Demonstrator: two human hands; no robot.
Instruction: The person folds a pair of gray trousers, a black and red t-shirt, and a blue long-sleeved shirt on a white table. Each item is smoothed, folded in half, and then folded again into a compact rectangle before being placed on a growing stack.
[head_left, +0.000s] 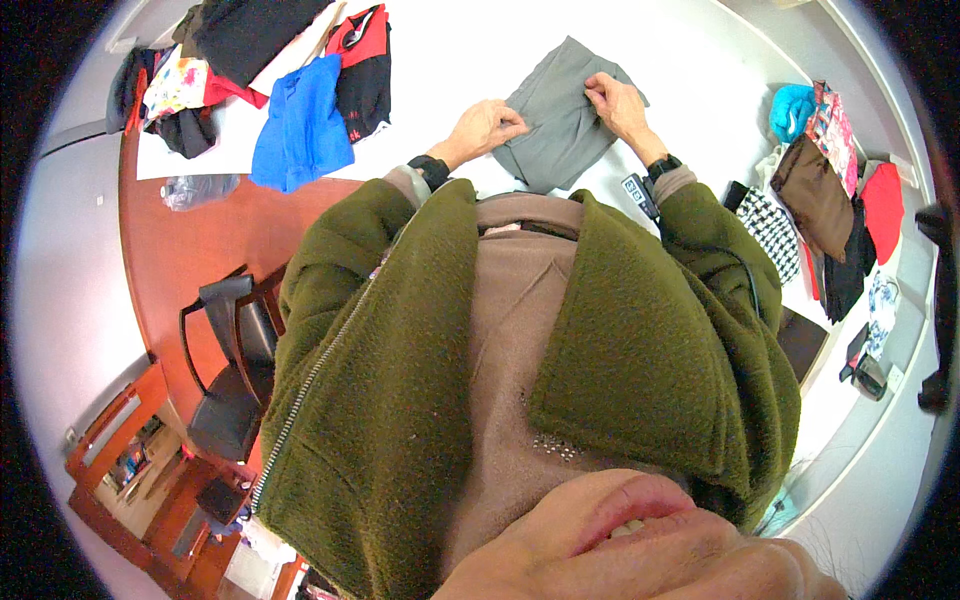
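A grey garment (562, 135), folded into a rough rectangle, lies on the white table (690, 60) in front of me; its kind I cannot tell. My left hand (486, 130) is at its left edge, thumb and fingers pinched together on the cloth. On the upper right part of the garment, my right hand (618, 105) is closed in a pinch, and the cloth creases near the fingertips. Both wrists wear dark bands. Beside the right wrist sits a small device with a display (637, 190).
At the far left lie a blue garment (305, 125), a red and black garment (364, 80) and a heap of mixed clothes. To the right are a brown garment (815, 195), a checked black-and-white cloth (768, 232) and a turquoise bundle (792, 110). A black chair (235, 340) stands at left.
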